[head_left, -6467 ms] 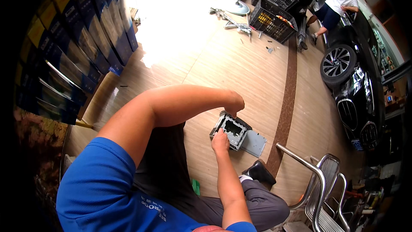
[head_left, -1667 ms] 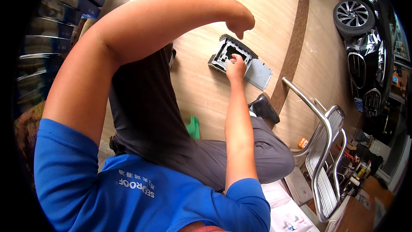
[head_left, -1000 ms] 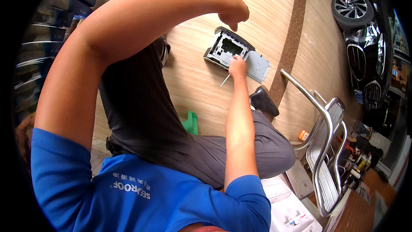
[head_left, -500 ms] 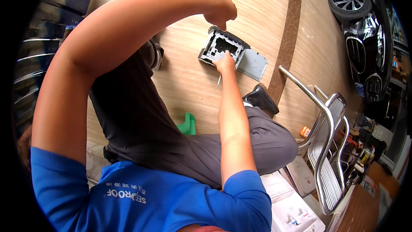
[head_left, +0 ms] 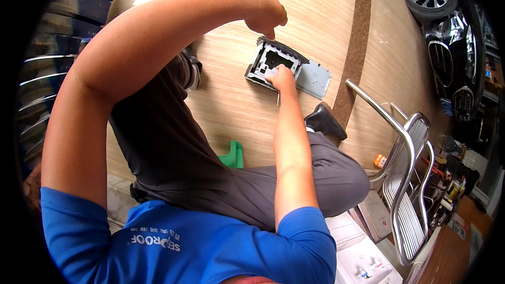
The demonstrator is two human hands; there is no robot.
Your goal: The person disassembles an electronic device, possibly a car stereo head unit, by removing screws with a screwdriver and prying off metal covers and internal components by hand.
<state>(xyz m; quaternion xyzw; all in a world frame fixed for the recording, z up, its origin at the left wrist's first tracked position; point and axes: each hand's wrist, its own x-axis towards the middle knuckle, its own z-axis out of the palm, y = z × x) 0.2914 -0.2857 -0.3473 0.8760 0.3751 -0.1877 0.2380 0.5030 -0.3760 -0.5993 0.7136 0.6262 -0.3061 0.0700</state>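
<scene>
On the floor ahead lies an opened metal-cased unit (head_left: 254,70) with a black front, resembling a car stereo. A flat grey metal plate (head_left: 314,79) sits against its right side. My left hand (head_left: 266,13) is bent over the unit's far side, fingers curled, with one fingertip down at the black edge. My right hand (head_left: 283,79) is closed at the near side, its fingers over the unit's opening. A thin light rod (head_left: 278,100) sticks out below that hand, like part of a screwdriver; the hand hides the rest of it.
A green plastic piece (head_left: 232,155) stands near my legs. To the right are a metal bench (head_left: 405,189), an orange-and-white container (head_left: 380,160) and a white water dispenser (head_left: 364,263). A black car (head_left: 447,47) is at the far right; stacked dark boxes (head_left: 79,21) line the left.
My right hand has shifted slightly right over the unit, and the thin rod has moved with it. The left hand stays at the far edge. The whole view has shifted a little.
</scene>
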